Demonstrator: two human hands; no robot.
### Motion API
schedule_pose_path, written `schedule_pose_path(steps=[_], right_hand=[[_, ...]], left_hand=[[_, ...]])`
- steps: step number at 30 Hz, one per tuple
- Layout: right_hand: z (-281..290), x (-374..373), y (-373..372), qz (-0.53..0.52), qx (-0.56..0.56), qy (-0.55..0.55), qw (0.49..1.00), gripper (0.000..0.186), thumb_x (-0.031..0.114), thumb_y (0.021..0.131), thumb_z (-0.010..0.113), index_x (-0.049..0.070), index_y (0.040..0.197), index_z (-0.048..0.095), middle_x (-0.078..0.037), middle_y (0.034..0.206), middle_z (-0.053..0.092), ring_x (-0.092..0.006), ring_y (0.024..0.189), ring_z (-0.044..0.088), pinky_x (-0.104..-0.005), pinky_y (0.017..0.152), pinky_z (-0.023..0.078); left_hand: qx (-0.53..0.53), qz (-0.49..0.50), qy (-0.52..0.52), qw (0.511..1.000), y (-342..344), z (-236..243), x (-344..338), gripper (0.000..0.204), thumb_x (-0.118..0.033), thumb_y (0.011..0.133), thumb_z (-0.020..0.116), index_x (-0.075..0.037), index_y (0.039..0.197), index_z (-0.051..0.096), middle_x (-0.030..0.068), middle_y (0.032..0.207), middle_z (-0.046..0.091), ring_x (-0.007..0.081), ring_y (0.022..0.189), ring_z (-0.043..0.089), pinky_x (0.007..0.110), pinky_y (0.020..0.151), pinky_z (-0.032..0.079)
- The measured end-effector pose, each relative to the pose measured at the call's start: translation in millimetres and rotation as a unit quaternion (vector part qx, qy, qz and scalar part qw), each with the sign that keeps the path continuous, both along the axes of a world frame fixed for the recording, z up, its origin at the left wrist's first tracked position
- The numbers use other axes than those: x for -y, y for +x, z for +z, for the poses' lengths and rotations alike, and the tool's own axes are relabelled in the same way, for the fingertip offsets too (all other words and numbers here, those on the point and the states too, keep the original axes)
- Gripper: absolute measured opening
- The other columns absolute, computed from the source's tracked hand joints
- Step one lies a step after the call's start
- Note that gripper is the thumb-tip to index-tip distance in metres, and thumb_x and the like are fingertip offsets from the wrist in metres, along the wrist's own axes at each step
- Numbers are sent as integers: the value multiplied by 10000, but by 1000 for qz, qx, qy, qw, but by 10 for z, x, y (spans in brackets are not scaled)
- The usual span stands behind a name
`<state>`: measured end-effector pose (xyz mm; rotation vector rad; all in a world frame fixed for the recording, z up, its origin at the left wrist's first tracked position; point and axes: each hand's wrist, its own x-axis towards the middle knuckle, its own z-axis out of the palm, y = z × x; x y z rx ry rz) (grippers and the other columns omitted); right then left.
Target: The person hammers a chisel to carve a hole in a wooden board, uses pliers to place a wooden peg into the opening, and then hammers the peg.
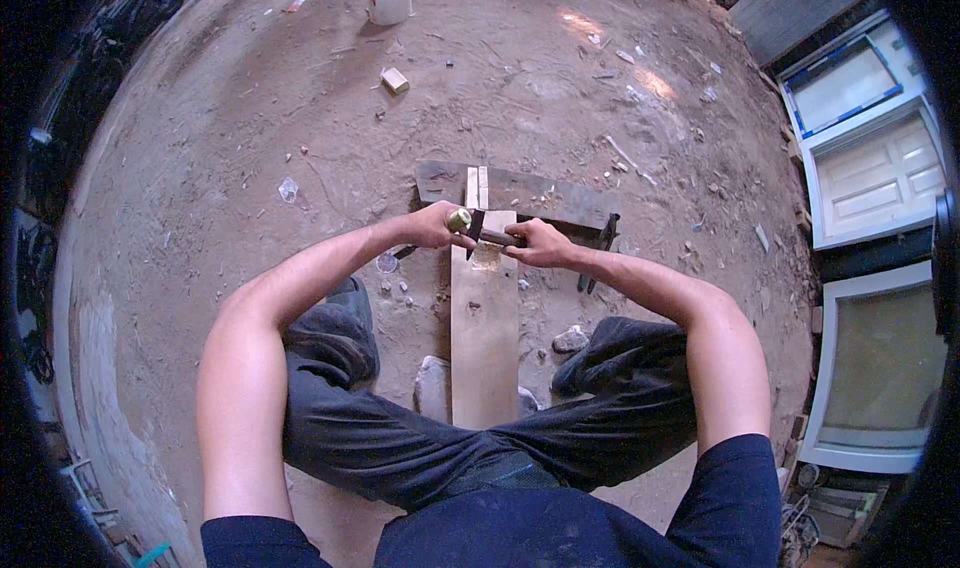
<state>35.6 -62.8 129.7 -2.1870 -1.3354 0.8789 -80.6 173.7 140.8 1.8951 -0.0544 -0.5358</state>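
Note:
My left hand (435, 225) grips a short green cylindrical piece (459, 220), possibly bamboo, just above a pale wooden plank (485, 348). My right hand (536, 243) is closed on the handle of a dark tool (498, 237), whose dark head (476, 230) lies against or beside the green piece. The plank has a rough chipped patch under the tool and runs toward me between my bent legs. Beyond it, a dark weathered beam (550, 198) lies crosswise, with narrow pale wooden strips (477, 185) on it.
Black tools (606, 236) lie by the beam's right end. Stones (570, 340) flank the plank. A small block (394, 80) and white bucket (390, 3) sit farther off on dirt ground (250, 138). Framed doors and panels (870, 178) lean at the right; dark clutter lines the left edge.

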Motion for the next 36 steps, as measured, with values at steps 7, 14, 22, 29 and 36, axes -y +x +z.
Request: schedule_pose_path(steps=[7,14,22,29,36], right_hand=[[-28,5,15,-3,8,13,1000,422,322,764,629,44,1081,640,-232,893,656,-357,832,651,-417,761,504],[-60,-42,93,-19,-57,65,996,306,278,803,616,-5,921,609,-139,659,521,-165,636,495,-356,618,426],[168,-109,5,-5,-1,-32,999,373,344,827,580,13,992,630,-166,734,624,-249,708,606,-396,671,454],[205,-217,96,39,8,-56,998,425,386,830,571,35,1062,629,-189,812,644,-291,757,631,-406,702,471],[74,-140,101,-60,-74,-17,995,402,411,834,591,71,1043,638,-193,809,647,-316,796,637,-415,725,470]], left_hand=[[28,20,-15,999,32,-235,-20,251,-218,775,765,-67,937,647,-51,653,553,52,549,455,238,487,390],[117,6,-35,993,162,-309,-77,202,-212,787,747,-67,890,653,-51,646,546,43,535,457,229,475,383],[59,22,2,998,133,-192,-153,230,-184,761,756,-17,837,618,-19,725,605,81,672,534,277,628,457],[113,-42,-32,992,130,-257,-206,254,-178,762,751,-23,925,634,8,814,643,100,752,554,299,675,462],[91,75,-19,993,127,159,-43,175,-114,773,734,-10,852,617,4,778,634,87,740,564,271,677,469]])
